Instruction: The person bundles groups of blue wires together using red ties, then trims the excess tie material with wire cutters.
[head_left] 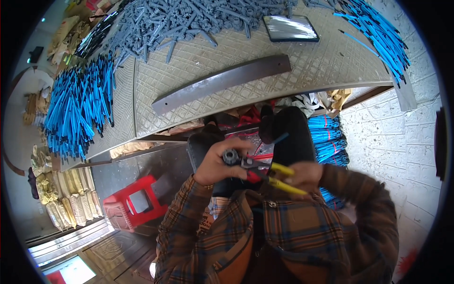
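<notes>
Over my lap, my left hand (213,164) is closed around a dark grey cylindrical fitting (231,156), its round hollow end turned up. My right hand (305,179) grips pliers (287,186) with yellow handles, somewhat blurred by motion. The dark jaws of the pliers reach my left fingers, right beside the fitting. Whether they bite on anything is hidden. A short blue piece (281,138), smeared, shows above the pliers against my dark trouser leg.
Ahead is a table (208,61) with a heap of grey plastic parts (179,21), a curved metal bar (222,80) and a dark-rimmed tray (291,28). Blue rods (80,104) lie left, more blue rods (373,33) far right. A red stool (137,203) stands left; a white wall (388,137) rises right.
</notes>
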`<state>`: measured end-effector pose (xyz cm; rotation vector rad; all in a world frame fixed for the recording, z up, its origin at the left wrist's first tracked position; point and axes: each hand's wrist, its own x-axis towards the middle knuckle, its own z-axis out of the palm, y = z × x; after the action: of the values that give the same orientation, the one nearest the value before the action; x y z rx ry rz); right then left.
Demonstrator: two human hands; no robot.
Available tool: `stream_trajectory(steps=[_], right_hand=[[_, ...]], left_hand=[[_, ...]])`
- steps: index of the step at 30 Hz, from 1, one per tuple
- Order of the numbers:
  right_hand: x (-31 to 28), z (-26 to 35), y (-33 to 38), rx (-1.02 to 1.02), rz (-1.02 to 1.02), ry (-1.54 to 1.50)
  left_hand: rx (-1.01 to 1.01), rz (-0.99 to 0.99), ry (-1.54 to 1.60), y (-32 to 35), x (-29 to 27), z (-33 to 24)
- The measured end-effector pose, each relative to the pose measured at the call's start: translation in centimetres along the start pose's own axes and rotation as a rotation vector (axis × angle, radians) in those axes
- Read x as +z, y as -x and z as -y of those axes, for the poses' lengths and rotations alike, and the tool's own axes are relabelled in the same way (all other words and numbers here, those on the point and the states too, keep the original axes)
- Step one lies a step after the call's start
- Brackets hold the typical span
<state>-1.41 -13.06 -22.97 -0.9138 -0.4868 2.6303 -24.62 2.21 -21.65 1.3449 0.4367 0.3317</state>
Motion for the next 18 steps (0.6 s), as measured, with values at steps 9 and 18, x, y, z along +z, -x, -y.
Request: stream_trajectory(steps=[9,18], right_hand=[[1.8,1.8,1.3,-0.487,-0.181,0.678],[-0.7,-5.9,-4.5,-0.272,0.569,-0.455]], left_hand=[[0.065,0.011,0.002,0.2,0.2,0.4],[0.086,0.152,-0.071,-0.1,0.2,0.3]])
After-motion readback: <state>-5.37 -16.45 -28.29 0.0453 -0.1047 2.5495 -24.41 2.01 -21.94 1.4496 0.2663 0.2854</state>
